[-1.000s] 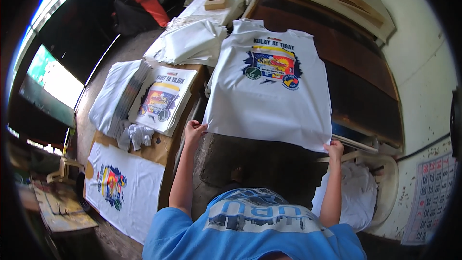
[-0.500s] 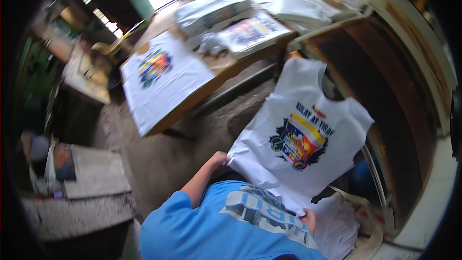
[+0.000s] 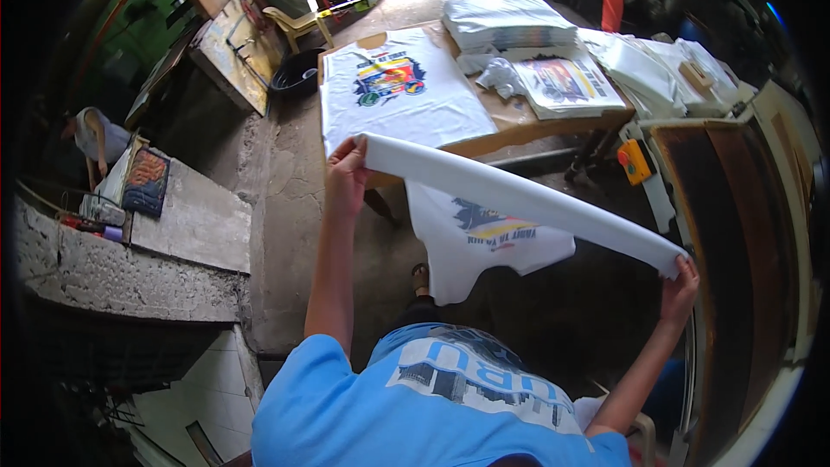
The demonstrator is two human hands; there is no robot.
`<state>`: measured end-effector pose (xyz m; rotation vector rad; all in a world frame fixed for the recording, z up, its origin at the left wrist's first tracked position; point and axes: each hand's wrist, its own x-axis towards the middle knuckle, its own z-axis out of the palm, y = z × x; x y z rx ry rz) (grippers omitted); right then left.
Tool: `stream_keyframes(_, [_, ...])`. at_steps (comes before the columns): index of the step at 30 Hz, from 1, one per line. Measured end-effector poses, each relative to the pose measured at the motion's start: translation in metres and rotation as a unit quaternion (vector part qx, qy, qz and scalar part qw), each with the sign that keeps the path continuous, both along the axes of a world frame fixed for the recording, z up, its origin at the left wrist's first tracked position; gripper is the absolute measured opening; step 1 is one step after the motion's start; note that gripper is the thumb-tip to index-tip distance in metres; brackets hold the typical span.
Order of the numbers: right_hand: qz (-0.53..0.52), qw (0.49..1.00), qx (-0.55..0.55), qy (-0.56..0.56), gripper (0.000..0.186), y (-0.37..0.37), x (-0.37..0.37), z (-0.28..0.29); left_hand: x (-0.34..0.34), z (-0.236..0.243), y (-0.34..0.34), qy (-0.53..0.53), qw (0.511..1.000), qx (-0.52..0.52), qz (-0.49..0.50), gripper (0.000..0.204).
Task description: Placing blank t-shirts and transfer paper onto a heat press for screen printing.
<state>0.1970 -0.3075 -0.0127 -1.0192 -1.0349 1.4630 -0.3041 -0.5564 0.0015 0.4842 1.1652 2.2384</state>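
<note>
A white printed shirt panel (image 3: pixel 510 186) is stretched in the air between my two hands, one long edge taut. My left hand (image 3: pixel 348 171) pinches its left corner near the table's front edge. On the right, my right hand (image 3: pixel 679 284) grips the other corner, lower and closer to me. The rest of the panel hangs down, neck opening lowest, with its colourful print upside down and partly hidden by the upper fold. Just beyond, a similar white printed panel (image 3: pixel 432 108) lies flat on the wooden table (image 3: pixel 493 145).
Stacks of folded white cloth (image 3: pixel 510 22) and a printed pile (image 3: pixel 566 86) stand on the table. At the right is a framed dark panel machine (image 3: pixel 735 233) with a red button on a yellow box (image 3: pixel 634 162). Another person (image 3: pixel 99 140) is at far left.
The shirt panel has left the machine side at right and now hangs from my raised hands in front of the table. My hands have spread apart, and the view has turned right-side lower.
</note>
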Motion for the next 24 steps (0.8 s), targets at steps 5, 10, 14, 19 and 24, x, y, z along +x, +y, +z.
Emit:
stream_keyframes(5, [0.071, 0.992, 0.096, 0.037, 0.032, 0.042, -0.086, 0.049, -0.054, 0.047, -0.097, 0.081, 0.991, 0.018, 0.102, 0.009])
stream_keyframes(10, [0.178, 0.970, 0.141, 0.084, 0.029, 0.079, -0.184, 0.091, -0.100, 0.076, -0.165, 0.142, 0.970, 0.019, 0.194, 0.020])
stream_keyframes(14, [0.157, 0.974, 0.147, 0.073, 0.032, 0.080, -0.282, 0.115, -0.132, 0.092, -0.190, 0.156, 0.952, 0.049, 0.260, 0.017])
stream_keyframes(19, [0.204, 0.958, 0.177, 0.091, 0.032, 0.119, -0.372, 0.149, -0.189, 0.111, -0.195, 0.182, 0.935, 0.092, 0.289, 0.021])
stream_keyframes(24, [0.327, 0.908, 0.258, 0.048, 0.027, 0.151, -0.482, 0.189, -0.282, 0.131, -0.151, 0.198, 0.949, 0.058, 0.237, 0.020])
